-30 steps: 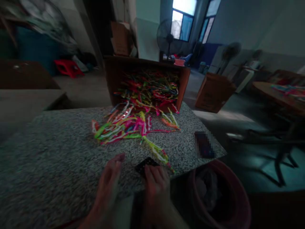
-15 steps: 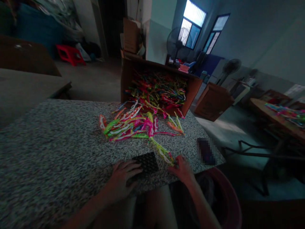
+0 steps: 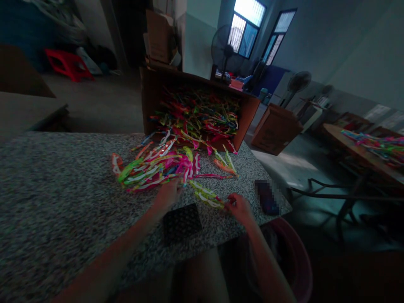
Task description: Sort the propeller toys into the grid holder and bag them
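A pile of bright strips in pink, green, orange and white lies on a speckled stone table. More strips spill from a tipped cardboard box at the table's far edge. My left hand reaches into the near edge of the pile, its fingers hidden among the strips. My right hand is closed in a pinch on the end of a green and yellow strip. A dark patterned square lies flat on the table between my forearms.
A dark blurred object sits near the table's right corner. A reddish bucket stands below that corner. Another cardboard box, fans, a red stool and a side table with more strips stand around.
My left hand left the dark square and moved forward to the pile. My right hand moved from the table's near edge to the green and yellow strip and pinched its end.
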The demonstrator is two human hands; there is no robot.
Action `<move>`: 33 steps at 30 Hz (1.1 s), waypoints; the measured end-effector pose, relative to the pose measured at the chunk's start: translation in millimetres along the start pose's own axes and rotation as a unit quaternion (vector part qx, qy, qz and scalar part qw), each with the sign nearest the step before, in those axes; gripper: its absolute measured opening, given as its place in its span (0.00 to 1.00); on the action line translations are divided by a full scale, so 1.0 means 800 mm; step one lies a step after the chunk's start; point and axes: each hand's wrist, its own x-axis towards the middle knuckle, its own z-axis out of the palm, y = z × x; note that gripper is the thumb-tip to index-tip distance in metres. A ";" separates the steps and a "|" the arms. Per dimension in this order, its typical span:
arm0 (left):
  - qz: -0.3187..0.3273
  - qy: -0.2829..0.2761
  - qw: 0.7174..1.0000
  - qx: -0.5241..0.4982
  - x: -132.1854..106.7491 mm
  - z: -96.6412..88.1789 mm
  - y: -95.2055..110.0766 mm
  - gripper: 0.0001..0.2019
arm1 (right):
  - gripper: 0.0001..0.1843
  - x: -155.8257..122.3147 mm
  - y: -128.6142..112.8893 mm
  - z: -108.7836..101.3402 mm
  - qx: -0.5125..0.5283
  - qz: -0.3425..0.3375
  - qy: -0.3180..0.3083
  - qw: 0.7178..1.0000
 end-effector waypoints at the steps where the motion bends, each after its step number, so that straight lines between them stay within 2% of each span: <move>1: -0.004 -0.019 1.000 -0.012 -0.006 -0.011 -0.006 0.06 | 0.10 0.006 -0.005 0.003 -0.010 -0.009 0.012 1.000; 4: -0.055 -0.088 0.989 -0.102 -0.038 -0.043 -0.012 0.10 | 0.07 0.027 -0.025 0.015 -0.076 -0.036 0.003 0.996; 8: -0.170 -0.138 0.939 -0.266 -0.107 -0.066 -0.001 0.15 | 0.07 0.039 -0.032 0.011 -0.107 -0.039 -0.015 0.993; 10: -0.175 -0.150 0.923 -0.309 -0.139 -0.067 0.002 0.15 | 0.07 0.031 -0.024 0.001 -0.094 -0.030 0.017 0.995; 12: -0.154 -0.124 0.927 -0.318 -0.158 -0.066 0.000 0.15 | 0.06 0.019 -0.020 -0.004 -0.048 -0.022 0.056 0.997; 15: -0.127 -0.034 0.953 -0.273 -0.156 -0.057 -0.005 0.14 | 0.07 -0.002 -0.041 0.017 0.147 -0.021 0.056 0.987; 18: -0.112 0.026 0.967 -0.227 -0.132 -0.040 -0.003 0.13 | 0.16 -0.013 -0.087 0.064 0.376 -0.015 0.001 0.927; 20: -0.098 0.039 0.974 -0.203 -0.117 -0.027 0.000 0.12 | 0.19 -0.012 -0.112 0.094 0.441 -0.006 -0.014 0.897; 22: -0.073 0.035 0.983 -0.166 -0.110 -0.014 0.002 0.09 | 0.18 -0.007 -0.124 0.112 0.435 -0.005 -0.010 0.900; 24: -0.048 0.030 0.991 -0.118 -0.110 -0.004 0.003 0.06 | 0.13 -0.002 -0.125 0.117 0.381 -0.028 -0.010 0.924; 27: -0.029 0.036 0.998 -0.049 -0.115 0.004 -0.001 0.04 | 0.07 0.003 -0.118 0.112 0.274 -0.084 -0.023 0.958; 33: 0.005 0.026 0.999 -0.044 -0.115 0.008 -0.008 0.06 | 0.07 0.011 -0.114 0.102 0.209 -0.123 -0.069 0.968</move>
